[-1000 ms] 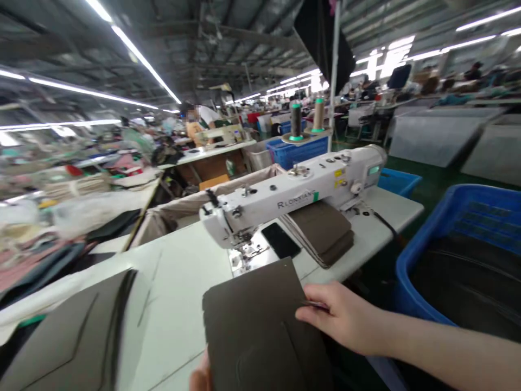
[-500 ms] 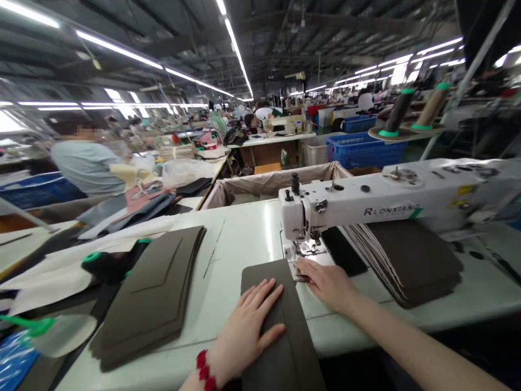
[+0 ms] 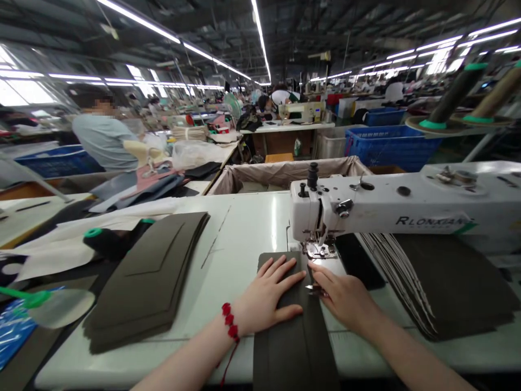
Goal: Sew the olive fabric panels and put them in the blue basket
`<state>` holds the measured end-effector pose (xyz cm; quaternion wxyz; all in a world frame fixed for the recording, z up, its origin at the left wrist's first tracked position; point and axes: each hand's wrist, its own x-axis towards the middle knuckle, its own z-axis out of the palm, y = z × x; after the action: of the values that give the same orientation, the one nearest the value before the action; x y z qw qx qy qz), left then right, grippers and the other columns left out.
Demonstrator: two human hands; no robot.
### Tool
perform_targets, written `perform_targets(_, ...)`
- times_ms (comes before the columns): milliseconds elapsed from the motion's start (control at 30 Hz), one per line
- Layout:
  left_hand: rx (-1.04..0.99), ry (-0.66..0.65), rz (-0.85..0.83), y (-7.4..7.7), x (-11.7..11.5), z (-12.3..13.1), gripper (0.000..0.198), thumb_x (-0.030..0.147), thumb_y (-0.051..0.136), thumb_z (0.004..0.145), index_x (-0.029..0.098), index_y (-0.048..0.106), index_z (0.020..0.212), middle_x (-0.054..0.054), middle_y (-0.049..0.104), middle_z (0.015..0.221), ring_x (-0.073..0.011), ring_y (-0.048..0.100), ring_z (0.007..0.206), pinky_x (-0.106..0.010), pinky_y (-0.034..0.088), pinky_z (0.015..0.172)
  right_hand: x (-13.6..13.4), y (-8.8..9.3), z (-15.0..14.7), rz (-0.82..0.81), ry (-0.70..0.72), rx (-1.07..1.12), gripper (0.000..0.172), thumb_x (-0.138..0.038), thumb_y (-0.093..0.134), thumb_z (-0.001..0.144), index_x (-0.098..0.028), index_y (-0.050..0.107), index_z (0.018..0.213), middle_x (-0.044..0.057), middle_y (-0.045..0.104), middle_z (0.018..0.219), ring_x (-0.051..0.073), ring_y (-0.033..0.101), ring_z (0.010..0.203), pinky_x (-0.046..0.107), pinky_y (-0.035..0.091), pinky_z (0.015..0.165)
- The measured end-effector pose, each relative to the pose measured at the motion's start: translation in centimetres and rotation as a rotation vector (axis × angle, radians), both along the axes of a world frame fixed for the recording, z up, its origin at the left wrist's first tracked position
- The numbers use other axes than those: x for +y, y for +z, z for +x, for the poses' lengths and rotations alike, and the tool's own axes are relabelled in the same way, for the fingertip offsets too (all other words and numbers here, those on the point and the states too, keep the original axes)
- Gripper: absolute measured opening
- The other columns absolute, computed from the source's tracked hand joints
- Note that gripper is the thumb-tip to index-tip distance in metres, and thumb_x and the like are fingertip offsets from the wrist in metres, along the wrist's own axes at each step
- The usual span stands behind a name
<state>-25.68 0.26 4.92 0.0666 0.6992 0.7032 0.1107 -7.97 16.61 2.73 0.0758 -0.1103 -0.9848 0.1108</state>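
Observation:
My left hand (image 3: 277, 290) lies flat with spread fingers on a dark olive fabric panel (image 3: 293, 353), near its far end. My right hand (image 3: 345, 296) rests at the panel's right edge, its fingers curled round small thread snips (image 3: 314, 289). The metal tips of the snips point left over the panel; the rest is hidden in the hand. Just beyond the fingers are the presser foot and needle plate (image 3: 321, 251) of a white sewing machine (image 3: 366, 203). The panel's far end lies left of the needle plate.
A stack of olive panels (image 3: 142, 282) lies on the left, with a black thread cone (image 3: 103, 244) beside it. More panels (image 3: 456, 282) and a dark phone-like slab (image 3: 360, 260) lie on the right. Behind the table stands a cloth-lined bin (image 3: 277, 176). A co-worker (image 3: 106, 138) sits at far left.
The camera view has shifted. My left hand has slid forward toward the panel's far edge. The tips of the snips in my right hand now show over the panel.

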Motion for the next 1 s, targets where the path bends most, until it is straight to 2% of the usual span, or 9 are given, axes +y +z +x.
perform_targets(67,-0.003,0.013,-0.003,0.03,-0.01,0.08,0.071,0.058,0.056,0.087,0.034,0.026,0.147,-0.003,0.017,0.155,-0.0316,0.017,0.142,-0.054,0.019,0.114,0.04,-0.10,-0.02,0.000,-0.005,-0.003,0.034,-0.018,0.046,0.088,-0.021,0.053,0.121,0.003,0.041,0.147,0.023,0.062,0.105,0.036,0.051,0.083)
perform_targets(267,-0.033,0.033,-0.018,0.14,-0.14,-0.06,0.071,0.056,0.056,0.088,0.035,0.024,0.147,-0.002,0.016,0.155,-0.0313,0.016,0.142,-0.054,0.018,0.115,0.10,-0.81,-0.07,0.006,-0.048,0.027,0.053,-0.016,0.045,0.088,-0.024,0.038,0.140,0.005,0.043,0.146,0.022,0.059,0.110,0.036,0.051,0.086)
perform_targets(467,-0.065,-0.014,-0.021,0.16,0.22,-0.37,0.069,0.056,0.056,0.088,0.032,0.027,0.147,-0.004,0.018,0.155,-0.0294,0.018,0.142,-0.053,0.014,0.116,0.13,-0.65,-0.09,-0.006,-0.042,0.010,0.065,-0.011,0.047,0.083,-0.030,0.035,0.143,0.000,0.039,0.148,0.021,0.059,0.111,0.037,0.051,0.088)
perform_targets(700,-0.070,-0.016,-0.015,0.11,0.24,-0.52,0.069,0.055,0.056,0.088,0.032,0.028,0.146,-0.004,0.019,0.155,-0.0299,0.018,0.141,-0.054,0.014,0.115,0.07,-0.58,-0.12,0.002,-0.045,0.011,0.065,-0.011,0.050,0.082,-0.030,0.038,0.142,0.003,0.041,0.147,0.020,0.060,0.110,0.034,0.051,0.087)
perform_targets(1000,-0.086,-0.017,0.010,-0.06,0.26,-0.66,0.068,0.055,0.058,0.087,0.033,0.031,0.145,-0.003,0.022,0.154,-0.0312,0.019,0.141,-0.053,0.015,0.115,0.09,-0.70,-0.18,0.020,-0.052,0.001,0.063,-0.012,0.049,0.083,-0.031,0.038,0.142,0.001,0.042,0.146,0.020,0.062,0.106,0.034,0.052,0.084)
